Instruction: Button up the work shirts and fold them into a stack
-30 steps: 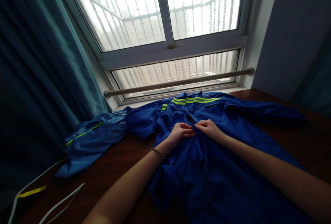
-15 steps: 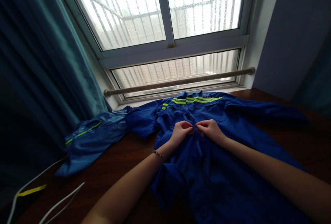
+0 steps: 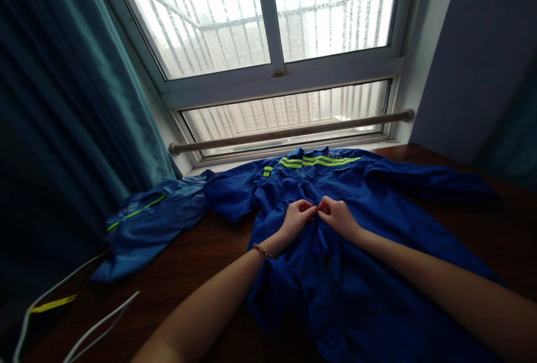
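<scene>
A blue work coverall [image 3: 377, 229] with yellow-green and pale stripes across the chest lies front up, its collar toward the window. My left hand [image 3: 298, 216] pinches the fabric at the front opening, partway down the garment. Opposite it, my right hand [image 3: 338, 216] pinches the other edge, and the fingertips of both hands meet there. Whatever small fastener sits between the fingers is hidden. Above the hands the front is closed along a placket; below them a gap shows between the edges.
On the left lies another blue garment [image 3: 155, 223] with a yellow-green stripe, beside a blue curtain [image 3: 104, 100]. White cables [image 3: 100, 324] and a yellow strip [image 3: 53, 303] rest at the lower left of the dark wooden surface [image 3: 197, 262]. A rail [image 3: 289, 132] crosses the window.
My hands have come together; the small gap between their fingertips has closed. The right hand moved slightly left, and the left hand slightly right. The coverall stays in place.
</scene>
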Available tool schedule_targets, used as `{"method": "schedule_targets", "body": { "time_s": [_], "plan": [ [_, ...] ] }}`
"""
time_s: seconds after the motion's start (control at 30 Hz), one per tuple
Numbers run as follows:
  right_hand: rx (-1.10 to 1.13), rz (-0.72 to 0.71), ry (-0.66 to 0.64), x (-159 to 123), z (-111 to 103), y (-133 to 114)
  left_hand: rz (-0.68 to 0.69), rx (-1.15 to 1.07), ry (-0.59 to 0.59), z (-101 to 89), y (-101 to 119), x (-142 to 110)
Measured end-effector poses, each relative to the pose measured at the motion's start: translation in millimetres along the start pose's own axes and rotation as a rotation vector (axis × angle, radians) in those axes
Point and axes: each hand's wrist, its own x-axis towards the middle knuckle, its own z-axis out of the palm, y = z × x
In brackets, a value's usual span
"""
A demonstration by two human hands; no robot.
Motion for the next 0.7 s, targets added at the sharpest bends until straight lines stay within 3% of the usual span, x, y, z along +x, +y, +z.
{"method": "schedule_targets", "body": {
  "time_s": [0.27,0.7],
  "plan": [
    [0.03,0.009,-0.031,-0.5,0.0,-2.6,-0.076,-0.173,0.079,1.4,0.4,-1.6],
    [0.088,-0.015,-0.002,-1.1,-0.2,-5.1,-0.075,-0.319,0.139,3.3,2.7,-4.4]
  ]
}}
